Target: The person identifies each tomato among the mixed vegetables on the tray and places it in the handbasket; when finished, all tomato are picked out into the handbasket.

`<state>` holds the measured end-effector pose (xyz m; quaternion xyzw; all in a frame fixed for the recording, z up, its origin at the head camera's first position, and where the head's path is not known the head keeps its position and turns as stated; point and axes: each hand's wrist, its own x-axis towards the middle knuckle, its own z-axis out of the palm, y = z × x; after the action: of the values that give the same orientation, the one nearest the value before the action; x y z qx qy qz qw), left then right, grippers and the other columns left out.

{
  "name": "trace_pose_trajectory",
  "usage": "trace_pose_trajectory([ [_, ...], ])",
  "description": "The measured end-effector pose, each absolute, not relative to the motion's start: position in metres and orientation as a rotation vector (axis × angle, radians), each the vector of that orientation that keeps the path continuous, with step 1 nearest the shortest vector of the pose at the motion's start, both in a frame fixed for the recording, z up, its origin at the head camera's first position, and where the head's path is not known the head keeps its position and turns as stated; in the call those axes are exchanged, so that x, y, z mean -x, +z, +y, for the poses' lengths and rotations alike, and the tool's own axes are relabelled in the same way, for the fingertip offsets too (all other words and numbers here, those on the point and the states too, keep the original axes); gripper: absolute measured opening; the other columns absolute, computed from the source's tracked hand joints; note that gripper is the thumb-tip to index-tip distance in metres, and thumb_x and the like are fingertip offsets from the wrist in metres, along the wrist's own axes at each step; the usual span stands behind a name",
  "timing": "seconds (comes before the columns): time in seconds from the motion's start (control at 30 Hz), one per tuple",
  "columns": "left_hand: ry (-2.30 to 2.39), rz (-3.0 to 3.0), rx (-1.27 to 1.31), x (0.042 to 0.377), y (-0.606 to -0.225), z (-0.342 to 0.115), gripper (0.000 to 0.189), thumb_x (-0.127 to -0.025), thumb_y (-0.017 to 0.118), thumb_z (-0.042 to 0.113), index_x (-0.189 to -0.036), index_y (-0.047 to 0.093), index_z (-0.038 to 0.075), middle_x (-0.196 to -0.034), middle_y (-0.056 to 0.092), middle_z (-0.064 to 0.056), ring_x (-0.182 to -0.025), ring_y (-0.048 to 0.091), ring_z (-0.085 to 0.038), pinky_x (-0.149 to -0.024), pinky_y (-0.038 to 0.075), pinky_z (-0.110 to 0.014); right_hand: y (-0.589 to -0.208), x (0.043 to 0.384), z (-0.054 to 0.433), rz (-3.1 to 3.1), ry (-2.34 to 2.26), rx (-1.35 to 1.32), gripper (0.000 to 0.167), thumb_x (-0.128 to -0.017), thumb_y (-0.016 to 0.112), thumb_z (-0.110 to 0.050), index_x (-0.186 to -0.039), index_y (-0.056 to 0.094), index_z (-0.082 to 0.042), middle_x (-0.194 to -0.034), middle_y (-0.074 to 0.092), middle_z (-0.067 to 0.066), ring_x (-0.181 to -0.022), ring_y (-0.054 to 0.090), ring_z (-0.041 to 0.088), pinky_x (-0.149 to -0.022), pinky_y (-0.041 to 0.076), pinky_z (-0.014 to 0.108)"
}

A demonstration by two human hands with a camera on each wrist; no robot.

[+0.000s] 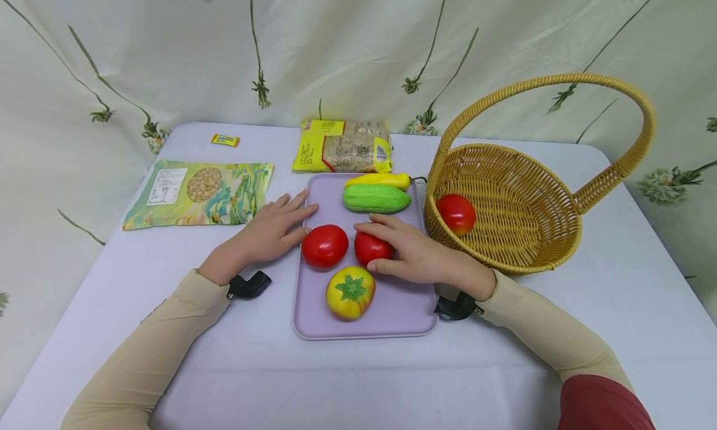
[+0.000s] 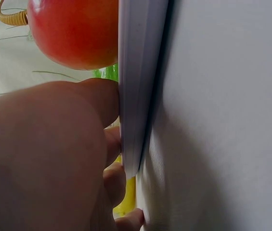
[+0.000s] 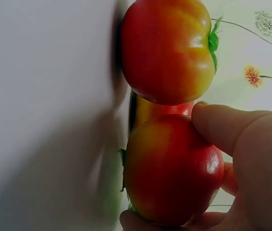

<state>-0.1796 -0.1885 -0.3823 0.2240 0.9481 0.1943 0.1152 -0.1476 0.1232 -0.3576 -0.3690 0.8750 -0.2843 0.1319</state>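
Note:
A lilac tray lies on the table with several toy vegetables on it. My right hand grips a red tomato on the tray; in the right wrist view thumb and fingers curl round that tomato. Beside it is another red tomato. Nearer me sits a yellow-red tomato, its green leaf facing up. Fingers spread, my left hand rests on the tray's left edge and holds nothing. At the tray's far end lie a green cucumber-like vegetable and a yellow pepper.
Right of the tray stands a wicker basket with a tall handle, holding one red tomato. Behind the tray lies a yellow-and-clear food packet. At left are a green bag and a small yellow wrapped piece.

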Motion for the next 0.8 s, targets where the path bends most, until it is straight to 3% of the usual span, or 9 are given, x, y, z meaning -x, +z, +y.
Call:
trace_pose_trajectory([
  [0.5, 0.58, 2.782, -0.654, 0.18, -0.387, -0.19, 0.059, -0.102, 0.054, 0.032, -0.158, 0.04, 0.017, -0.171, 0.02, -0.015, -0.155, 0.013, -0.053, -0.123, 0.011, -0.073, -0.33, 0.136, 0.137, 2.624, -0.819, 1.074, 0.064, -0.093, 0.074, -0.033, -0.151, 0.05, -0.019, -0.155, 0.044, 0.015, -0.137, 0.052, 0.032, -0.1, 0.058, 0.047],
  [0.8, 0.577, 2.782, -0.661, 0.18, -0.385, -0.189, 0.059, -0.102, 0.054, 0.03, -0.158, 0.04, 0.016, -0.171, 0.02, -0.015, -0.155, 0.013, -0.053, -0.122, 0.01, -0.073, -0.303, 0.133, 0.16, 2.717, -0.745, 1.007, 0.063, -0.093, 0.073, -0.037, -0.15, 0.05, -0.024, -0.16, 0.039, 0.013, -0.14, 0.046, 0.035, -0.097, 0.057, 0.053],
])
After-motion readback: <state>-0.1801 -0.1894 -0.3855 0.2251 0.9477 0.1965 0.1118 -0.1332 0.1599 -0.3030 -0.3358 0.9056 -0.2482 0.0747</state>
